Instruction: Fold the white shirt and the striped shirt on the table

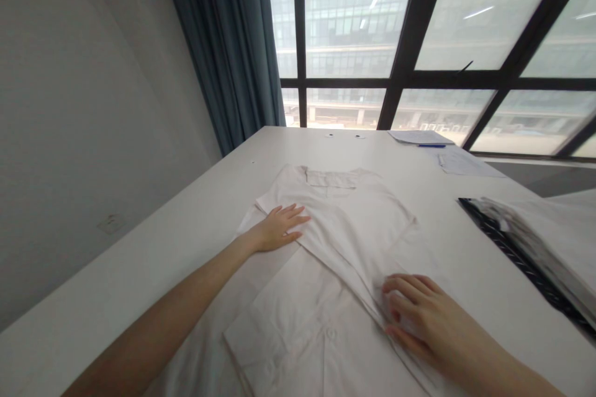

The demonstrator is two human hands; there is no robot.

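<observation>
Although part of the white woven cotton-looking shirt (358,229) appears to be turned over on itself already, the garment looks only partway arranged. It lies across the smooth white counter (200,223), its pale neckband (331,180) at the far end and its lower part running toward the wearer, out past the bottom of the view. The shoulders look fairly flat, and one upper layer ends in a long diagonal edge that runs from the far left shoulder down toward the near right. Below that edge, a square-ended, cuff-like white piece (254,336) lies at the near left, and a small round white button (330,333) shows beside it.

The left hand (282,227) rests palm down near the left shoulder, fingers spread and holding nothing. The right hand (414,310) is curled against the fabric along the near right side; whether it truly grips the cloth cannot be told.

What seems left undone is the near half: creases run through the diagonal layer, the right side lies loose, and the lower part is not yet gathered in. How the hem lies is out of view.
</observation>
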